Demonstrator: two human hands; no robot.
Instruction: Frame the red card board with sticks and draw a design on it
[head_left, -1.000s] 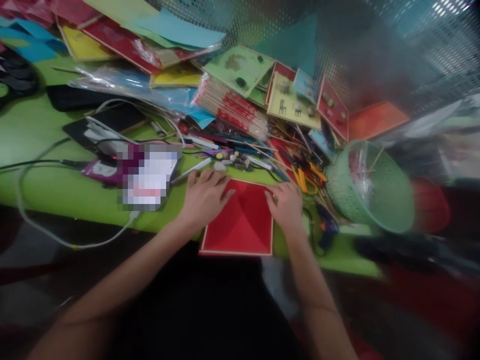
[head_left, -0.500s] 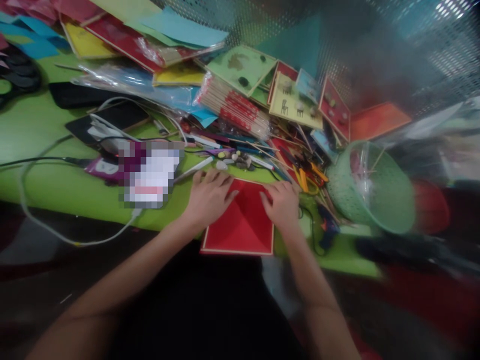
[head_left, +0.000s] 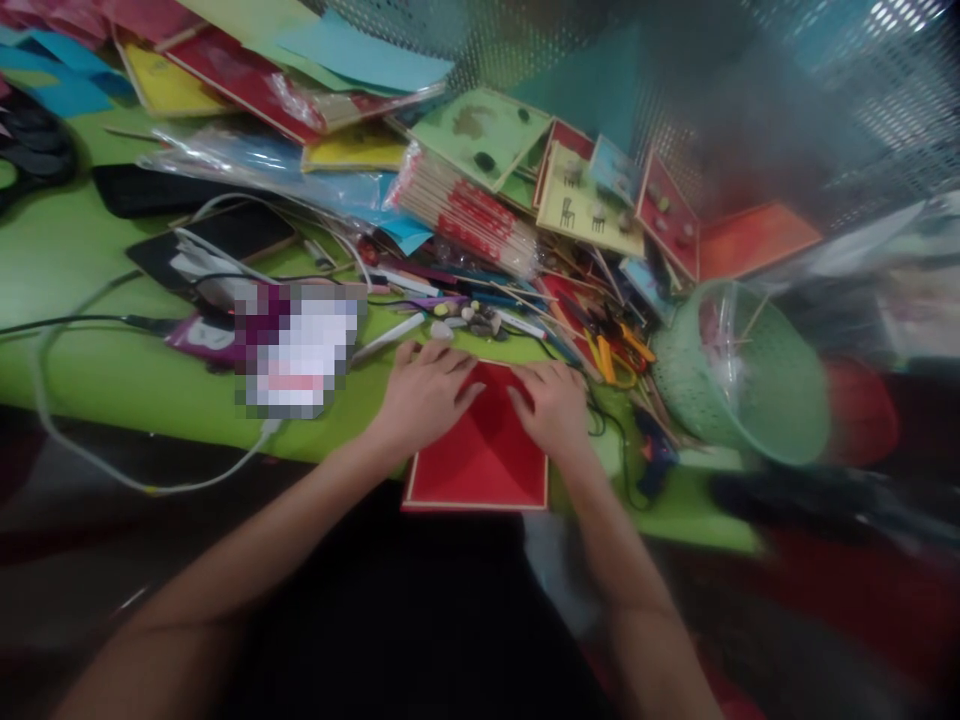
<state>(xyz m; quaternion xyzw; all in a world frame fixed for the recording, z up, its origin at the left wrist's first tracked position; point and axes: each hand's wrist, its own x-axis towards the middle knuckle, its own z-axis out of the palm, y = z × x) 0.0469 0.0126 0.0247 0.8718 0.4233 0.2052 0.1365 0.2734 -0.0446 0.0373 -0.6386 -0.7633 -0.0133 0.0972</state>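
A red sheet of paper (head_left: 480, 465) lies at the near edge of a green table (head_left: 112, 375), partly over the edge. It seems to have a folded flap pointing toward me. My left hand (head_left: 427, 392) lies flat on its upper left part, fingers stretched out. My right hand (head_left: 549, 405) presses on its upper right part, fingers flat and close to the left hand. Neither hand holds anything.
Small pebbles (head_left: 472, 320), pens and sticks lie just beyond the paper. A green basket (head_left: 742, 375) stands tilted at the right, a glue gun (head_left: 656, 455) beside it. Stacked coloured cards (head_left: 592, 205), a bundle of sticks (head_left: 465, 215), cables (head_left: 90, 325) and a phone (head_left: 214, 240) crowd the table.
My right hand has slid left across the top of the red paper toward my left hand. The left hand has barely moved.
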